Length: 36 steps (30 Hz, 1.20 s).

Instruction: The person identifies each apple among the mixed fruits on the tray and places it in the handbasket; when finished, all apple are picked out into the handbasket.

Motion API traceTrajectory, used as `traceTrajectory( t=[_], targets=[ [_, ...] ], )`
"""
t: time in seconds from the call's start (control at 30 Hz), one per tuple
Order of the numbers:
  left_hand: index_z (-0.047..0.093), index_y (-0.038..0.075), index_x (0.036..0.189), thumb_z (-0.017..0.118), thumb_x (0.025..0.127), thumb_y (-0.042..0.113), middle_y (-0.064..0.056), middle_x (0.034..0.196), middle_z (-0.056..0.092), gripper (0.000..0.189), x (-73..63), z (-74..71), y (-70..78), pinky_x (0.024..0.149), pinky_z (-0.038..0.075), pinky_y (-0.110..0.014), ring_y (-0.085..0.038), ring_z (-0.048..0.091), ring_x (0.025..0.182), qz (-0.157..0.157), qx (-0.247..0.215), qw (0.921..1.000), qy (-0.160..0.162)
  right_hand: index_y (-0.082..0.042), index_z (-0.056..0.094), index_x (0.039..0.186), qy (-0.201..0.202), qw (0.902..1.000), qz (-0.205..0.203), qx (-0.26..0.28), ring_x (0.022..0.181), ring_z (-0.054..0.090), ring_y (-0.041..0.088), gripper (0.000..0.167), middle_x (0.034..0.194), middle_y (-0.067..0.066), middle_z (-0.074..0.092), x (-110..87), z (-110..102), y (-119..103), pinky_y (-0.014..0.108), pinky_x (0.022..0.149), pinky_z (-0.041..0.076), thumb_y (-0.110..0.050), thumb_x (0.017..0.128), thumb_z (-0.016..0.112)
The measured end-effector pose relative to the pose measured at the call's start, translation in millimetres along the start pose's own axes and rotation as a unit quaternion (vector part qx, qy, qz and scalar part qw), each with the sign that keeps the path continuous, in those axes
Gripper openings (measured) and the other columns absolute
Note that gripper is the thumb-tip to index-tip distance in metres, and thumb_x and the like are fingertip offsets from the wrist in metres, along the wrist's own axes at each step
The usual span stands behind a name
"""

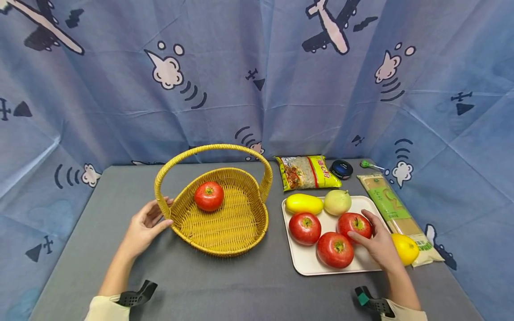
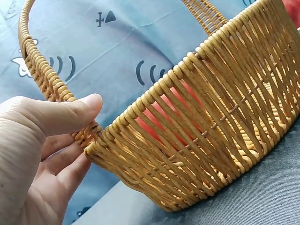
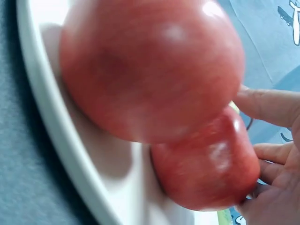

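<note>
My left hand (image 1: 145,225) grips the yellow wicker basket (image 1: 225,252) at its left end, where the arched handle meets the rim. In the left wrist view the thumb lies over the handle's foot, the other fingers beneath and behind it. One red apple (image 1: 209,196) sits inside the basket, on the left. On the white tray (image 1: 307,269) my right hand (image 1: 379,240) holds a red apple (image 1: 354,224), thumb on the near side and fingers round the far right side. Two more red apples, one (image 1: 305,228) to the left and one (image 1: 335,250) nearer, lie beside it.
A yellow oblong fruit (image 1: 304,203) and a pale green fruit (image 1: 337,202) occupy the tray's back. Behind stand a yellow food packet (image 1: 309,173) and a dark round tin (image 1: 341,169). At the right are a long green-and-tan packet (image 1: 395,205), a yellow fruit (image 1: 405,249) and a small green-headed item (image 1: 366,164).
</note>
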<state>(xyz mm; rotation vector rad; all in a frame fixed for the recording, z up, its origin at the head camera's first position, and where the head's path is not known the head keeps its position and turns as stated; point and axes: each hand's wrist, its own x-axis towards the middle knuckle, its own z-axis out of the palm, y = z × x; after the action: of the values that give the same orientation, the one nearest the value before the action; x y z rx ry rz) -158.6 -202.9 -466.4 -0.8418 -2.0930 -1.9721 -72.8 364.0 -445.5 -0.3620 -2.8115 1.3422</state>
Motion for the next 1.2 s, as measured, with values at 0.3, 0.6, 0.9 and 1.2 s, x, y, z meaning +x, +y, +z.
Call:
traceTrajectory(
  t=[0.3, 0.6, 0.9, 1.2],
  targets=[
    [0.037, -0.019, 0.130, 0.059, 0.082, -0.020, -0.006, 0.130, 0.057, 0.053, -0.2, -0.1, -0.8, 0.103, 0.043, -0.015, -0.008, 0.052, 0.123, -0.003, 0.000, 1.0000, 0.001, 0.000, 0.009, 0.151, 0.002, 0.9996, 0.027, 0.007, 0.125, 0.032, 0.047, 0.092, 0.145, 0.032, 0.026, 1.4, 6, 7, 0.064, 0.106, 0.032, -0.033, 0.088, 0.068],
    [0.043, -0.010, 0.133, 0.059, 0.082, -0.019, -0.006, 0.130, 0.057, 0.054, -0.4, 0.4, -0.3, 0.103, 0.043, -0.016, -0.008, 0.052, 0.123, -0.002, 0.000, 1.0000, 0.003, -0.001, 0.004, 0.151, -0.005, 0.9989, 0.045, 0.011, 0.128, 0.029, 0.048, 0.095, 0.147, 0.032, 0.022, 3.0, 8, 10, 0.065, 0.108, 0.030, -0.035, 0.088, 0.067],
    [0.043, -0.010, 0.133, 0.060, 0.082, -0.019, -0.007, 0.130, 0.057, 0.054, -0.4, 0.0, -0.3, 0.103, 0.043, -0.016, -0.008, 0.052, 0.123, -0.007, 0.004, 1.0000, 0.004, 0.001, 0.010, 0.150, 0.020, 0.9992, 0.033, 0.009, 0.127, 0.031, 0.047, 0.092, 0.147, 0.032, 0.024, 1.5, 10, 8, 0.066, 0.106, 0.032, -0.034, 0.088, 0.067],
    [0.038, -0.019, 0.130, 0.060, 0.081, -0.019, -0.006, 0.130, 0.057, 0.053, -0.2, 0.3, 0.1, 0.103, 0.043, -0.015, -0.007, 0.053, 0.122, -0.007, 0.003, 1.0000, 0.005, 0.001, 0.014, 0.150, 0.041, 0.9988, 0.025, -0.004, 0.125, 0.033, 0.048, 0.090, 0.145, 0.032, 0.027, -0.2, 11, 10, 0.065, 0.103, 0.036, -0.034, 0.087, 0.068]
  ],
)
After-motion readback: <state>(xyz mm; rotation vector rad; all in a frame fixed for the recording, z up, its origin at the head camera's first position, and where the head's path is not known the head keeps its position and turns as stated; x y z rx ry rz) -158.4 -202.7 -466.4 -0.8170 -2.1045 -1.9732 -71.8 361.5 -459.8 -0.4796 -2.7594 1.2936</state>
